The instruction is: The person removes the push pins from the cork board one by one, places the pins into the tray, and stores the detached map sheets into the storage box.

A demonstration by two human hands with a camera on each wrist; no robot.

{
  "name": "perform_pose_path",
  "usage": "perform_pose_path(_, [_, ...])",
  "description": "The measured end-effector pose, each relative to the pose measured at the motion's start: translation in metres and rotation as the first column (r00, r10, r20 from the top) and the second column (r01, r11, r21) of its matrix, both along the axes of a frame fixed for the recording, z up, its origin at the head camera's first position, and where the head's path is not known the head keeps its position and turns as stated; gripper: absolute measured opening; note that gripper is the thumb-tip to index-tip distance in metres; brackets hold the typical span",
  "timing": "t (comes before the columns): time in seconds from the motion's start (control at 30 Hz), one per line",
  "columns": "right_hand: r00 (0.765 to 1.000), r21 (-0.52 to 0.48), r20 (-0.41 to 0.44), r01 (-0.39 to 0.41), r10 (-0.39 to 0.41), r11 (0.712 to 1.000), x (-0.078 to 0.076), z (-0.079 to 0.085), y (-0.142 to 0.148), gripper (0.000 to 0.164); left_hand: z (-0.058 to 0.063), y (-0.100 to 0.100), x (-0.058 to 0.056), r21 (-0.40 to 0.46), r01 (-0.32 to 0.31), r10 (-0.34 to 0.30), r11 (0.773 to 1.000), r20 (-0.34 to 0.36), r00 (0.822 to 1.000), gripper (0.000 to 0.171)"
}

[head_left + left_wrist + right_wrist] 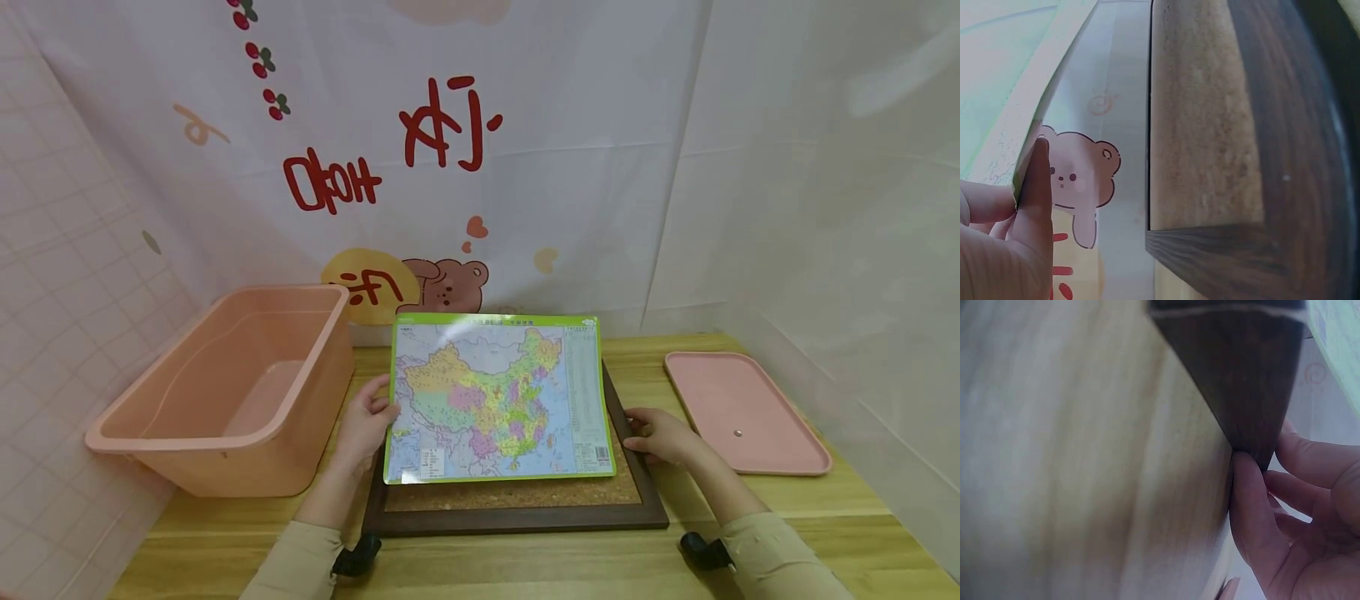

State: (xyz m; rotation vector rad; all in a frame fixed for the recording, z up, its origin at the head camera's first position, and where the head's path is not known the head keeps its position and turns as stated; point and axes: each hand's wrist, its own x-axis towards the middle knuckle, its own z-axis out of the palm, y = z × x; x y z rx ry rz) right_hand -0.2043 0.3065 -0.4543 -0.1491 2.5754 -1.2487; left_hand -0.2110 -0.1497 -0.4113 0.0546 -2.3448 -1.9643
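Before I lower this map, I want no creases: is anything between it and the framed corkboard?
Nothing visible: the left wrist view shows open space between the map of China and the framed corkboard.

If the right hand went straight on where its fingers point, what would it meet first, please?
Most likely the brown frame: the right hand appears to hold its right side; depth beyond is unclear.

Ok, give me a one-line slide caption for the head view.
Left grip pinching a map over a cork board, right grip holding the board's dark frame.
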Motion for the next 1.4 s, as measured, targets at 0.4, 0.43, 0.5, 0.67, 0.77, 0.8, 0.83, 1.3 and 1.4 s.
perform_pose_path(0.4, [1.000, 0.012, 0.001, 0.003, -0.003, 1.000, -0.001, 0.001, -0.001, 0.062, 0.022, -0.002, 0.001, 0.010, -0.018, 0.019, 1.000, -0.064, 0.998, 0.046])
perform_pose_path(0.43, [1.000, 0.009, 0.006, 0.005, -0.005, 1.000, -0.001, -0.001, 0.000, 0.062, 0.022, -0.002, 0.001, 0.009, -0.021, 0.021, 1.000, -0.066, 0.998, 0.046])
perform_pose_path(0.5, [1.000, 0.002, 0.013, 0.007, -0.008, 1.000, 0.000, -0.005, 0.000, 0.061, 0.024, -0.001, 0.001, 0.005, -0.026, 0.026, 1.000, -0.066, 0.997, 0.046])
perform_pose_path(0.67, [0.999, -0.005, 0.034, 0.004, -0.004, 1.000, 0.003, -0.015, 0.002, 0.060, 0.026, -0.001, 0.003, -0.005, -0.035, 0.035, 0.999, -0.057, 0.998, 0.045])
perform_pose_path(0.77, [0.999, -0.003, 0.047, 0.009, -0.009, 1.000, 0.004, -0.020, 0.004, 0.060, 0.027, 0.000, 0.004, -0.005, -0.038, 0.037, 0.999, -0.053, 0.998, 0.045])
perform_pose_path(0.8, [0.999, -0.005, 0.051, 0.011, -0.011, 1.000, 0.005, -0.022, 0.004, 0.060, 0.027, 0.000, 0.004, -0.003, -0.038, 0.038, 0.999, -0.055, 0.998, 0.045])
perform_pose_path(0.83, [0.998, -0.007, 0.055, 0.008, -0.008, 1.000, 0.005, -0.024, 0.005, 0.060, 0.028, 0.000, 0.004, -0.002, -0.040, 0.040, 0.999, -0.058, 0.998, 0.045])
perform_pose_path(1.3, [0.999, 0.003, 0.039, -0.018, 0.018, 1.000, 0.009, -0.024, 0.004, 0.061, 0.053, -0.012, 0.008, -0.047, -0.078, 0.072, 0.996, -0.117, 0.990, 0.043])
perform_pose_path(1.4, [0.999, 0.002, 0.031, -0.022, 0.022, 1.000, 0.009, -0.023, 0.004, 0.061, 0.059, -0.017, 0.009, -0.068, -0.086, 0.077, 0.994, -0.126, 0.989, 0.043])
